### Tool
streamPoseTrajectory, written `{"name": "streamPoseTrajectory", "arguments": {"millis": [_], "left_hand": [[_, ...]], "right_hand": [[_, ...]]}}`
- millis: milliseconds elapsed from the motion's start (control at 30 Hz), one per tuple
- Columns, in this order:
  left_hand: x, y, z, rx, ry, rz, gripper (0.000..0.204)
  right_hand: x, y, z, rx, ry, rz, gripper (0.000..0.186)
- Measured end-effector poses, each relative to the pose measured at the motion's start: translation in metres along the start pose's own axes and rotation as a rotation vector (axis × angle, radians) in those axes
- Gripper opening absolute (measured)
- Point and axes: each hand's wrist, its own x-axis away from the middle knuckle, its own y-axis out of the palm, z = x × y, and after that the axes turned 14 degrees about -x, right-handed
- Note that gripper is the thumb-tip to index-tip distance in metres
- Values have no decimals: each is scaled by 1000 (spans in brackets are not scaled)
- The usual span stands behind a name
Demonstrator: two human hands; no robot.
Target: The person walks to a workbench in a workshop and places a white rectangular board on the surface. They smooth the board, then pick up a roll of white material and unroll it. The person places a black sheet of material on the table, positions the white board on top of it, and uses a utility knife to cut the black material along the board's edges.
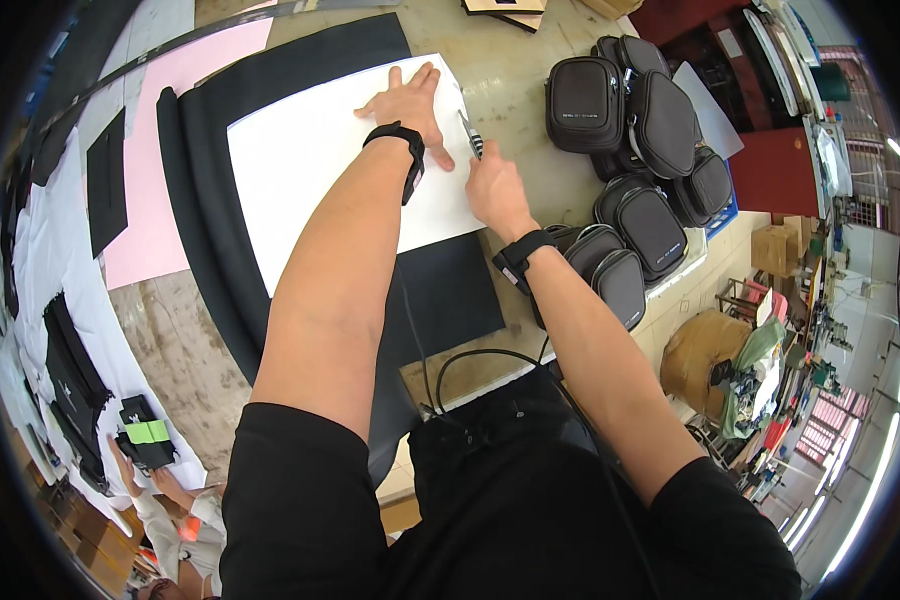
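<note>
A white sheet (310, 190) lies on black material (460, 290) spread over the table. My left hand (410, 105) presses flat on the sheet's upper part, fingers spread. My right hand (498, 188) is closed round a utility knife (475, 138) with a striped handle. Its blade points away from me and meets the sheet's right edge. The far part of the black material (360, 42) shows beyond the sheet, and a rolled-up part (195, 190) runs along the left.
Several black zip cases (585, 105) are piled to the right, some over a blue crate (722, 215). Pink sheet material (155, 220) lies left of the roll. Dark cables (420, 340) hang near my waist. At the lower left, another person's hands (165, 485) are near black pouches.
</note>
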Motion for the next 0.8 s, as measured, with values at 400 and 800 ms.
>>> {"name": "streamPoseTrajectory", "arguments": {"millis": [400,800], "left_hand": [[-9,8,3,-27,-25,28,158],[-15,13,8,-21,-43,29,158]], "right_hand": [[52,-7,21,36,-20,4,26],[105,-7,39,35,-46,31,26]]}}
